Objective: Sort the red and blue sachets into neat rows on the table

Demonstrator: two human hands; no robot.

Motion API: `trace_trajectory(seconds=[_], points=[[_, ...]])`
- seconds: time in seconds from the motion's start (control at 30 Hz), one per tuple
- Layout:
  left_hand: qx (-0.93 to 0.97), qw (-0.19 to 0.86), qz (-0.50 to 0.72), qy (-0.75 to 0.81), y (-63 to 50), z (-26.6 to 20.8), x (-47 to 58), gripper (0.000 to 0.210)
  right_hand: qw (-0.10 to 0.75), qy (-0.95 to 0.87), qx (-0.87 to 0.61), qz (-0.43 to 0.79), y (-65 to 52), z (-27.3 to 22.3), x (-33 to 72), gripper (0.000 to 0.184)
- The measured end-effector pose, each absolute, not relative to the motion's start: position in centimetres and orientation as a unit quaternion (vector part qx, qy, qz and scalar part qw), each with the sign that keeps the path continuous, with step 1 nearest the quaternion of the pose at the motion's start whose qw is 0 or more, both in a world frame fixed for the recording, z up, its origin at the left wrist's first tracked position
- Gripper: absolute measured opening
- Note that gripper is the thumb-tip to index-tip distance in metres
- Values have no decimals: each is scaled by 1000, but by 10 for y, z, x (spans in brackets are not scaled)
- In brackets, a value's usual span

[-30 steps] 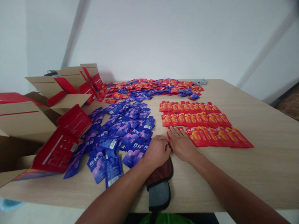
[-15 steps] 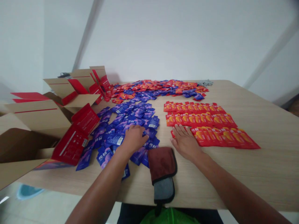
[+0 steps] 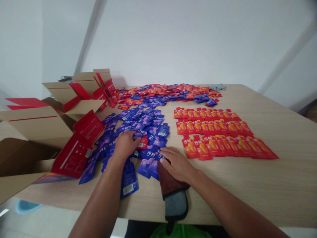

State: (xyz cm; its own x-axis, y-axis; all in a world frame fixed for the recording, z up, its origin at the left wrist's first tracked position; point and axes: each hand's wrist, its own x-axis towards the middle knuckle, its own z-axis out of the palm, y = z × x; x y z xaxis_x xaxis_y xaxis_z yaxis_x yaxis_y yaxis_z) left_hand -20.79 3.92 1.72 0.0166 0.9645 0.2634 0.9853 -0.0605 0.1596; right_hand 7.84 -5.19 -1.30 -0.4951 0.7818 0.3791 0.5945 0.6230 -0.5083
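Note:
Among the loose purple sachets is my left hand, palm down, thumb apart and the other fingertips partly hidden. Just right of its thumb lies a red sachet, face down. My right hand reaches left with fingers outstretched, over a brown cloth with dark edging; its fingertips are at the edge of the purple sachets. Overlapping red-orange sachets form three rows to the right, the nearest row ending in two sachets that stand slightly lower.
Open cardboard boxes with red flaps stand along the left side. A mixed heap of red and purple sachets stretches across the back, with a grey cloth at its right end. The wooden table extends right.
My right hand has left the front red row and moved left and nearer, uncovering two sachets there. My left hand has shifted left; a red sachet now shows among the purple ones.

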Motion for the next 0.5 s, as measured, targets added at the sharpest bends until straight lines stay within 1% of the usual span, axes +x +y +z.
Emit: trace_trajectory(seconds=[0.2, 0.3, 0.4, 0.47, 0.5], points=[[-695, 111, -177, -687, 32, 25, -201, 41, 318, -834, -417, 172, -51, -20, 80, 36], [-715, 78, -141, -681, 21, 31, -185, 40, 323, -831, -417, 173, -51, -20, 79, 35], [-731, 35, -93, -675, 14, 30, -174, 55, 326, -830, -418, 173, -51, -20, 80, 34], [-731, 32, -76, -677, 13, 28, -171, 67, 329, -830, -416, 173, -51, -21, 81, 33], [-734, 32, -70, -675, 14, 27, -171, 69, 332, -830, -415, 172, -51, -22, 81, 33]])
